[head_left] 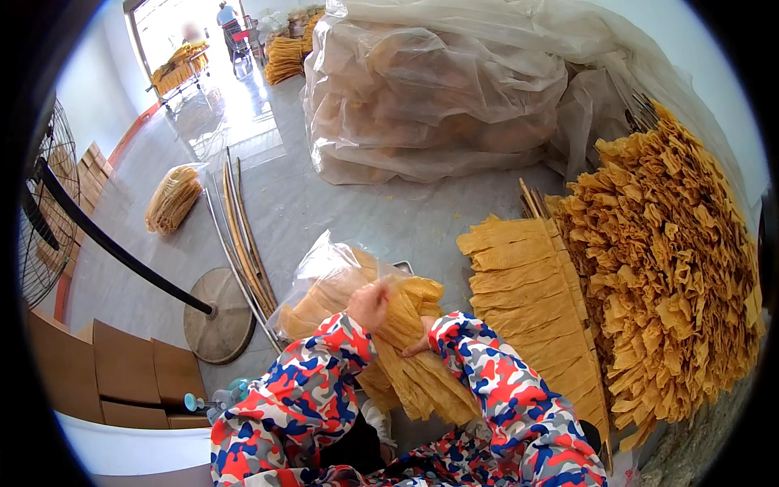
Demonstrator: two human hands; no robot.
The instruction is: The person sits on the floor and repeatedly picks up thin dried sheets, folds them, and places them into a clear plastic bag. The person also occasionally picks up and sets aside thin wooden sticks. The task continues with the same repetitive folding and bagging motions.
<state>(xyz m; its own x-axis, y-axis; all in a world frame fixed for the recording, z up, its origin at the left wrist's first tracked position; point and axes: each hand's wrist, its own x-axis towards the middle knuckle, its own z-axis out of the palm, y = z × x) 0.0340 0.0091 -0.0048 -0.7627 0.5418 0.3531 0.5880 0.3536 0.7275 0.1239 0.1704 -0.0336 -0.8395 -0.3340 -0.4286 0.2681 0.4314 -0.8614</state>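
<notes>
A bundle of yellow dried tofu skin sheets [426, 377] lies slanted in front of me, its far end at the mouth of a clear plastic bag [322, 265]. More pale yellow sheets show inside that bag. My left hand [368, 305] is closed at the bag's mouth, slightly blurred; it grips the film, and whether it also pinches sheets is hidden. My right hand [421, 339] holds the bundle from its right side, thumb on top and fingers mostly out of sight. Behind the bag, the corner of a metal tray [403, 266] peeks out.
To the right, tofu skin sheets [523, 280] hang along a stick beside a tall stack [669, 262]. Plastic sheeting [438, 103] covers a big pile ahead. Leftward are bamboo poles [240, 237], a filled bag [174, 198], a fan base [219, 316] and cardboard boxes [125, 362]. Two people are near the doorway.
</notes>
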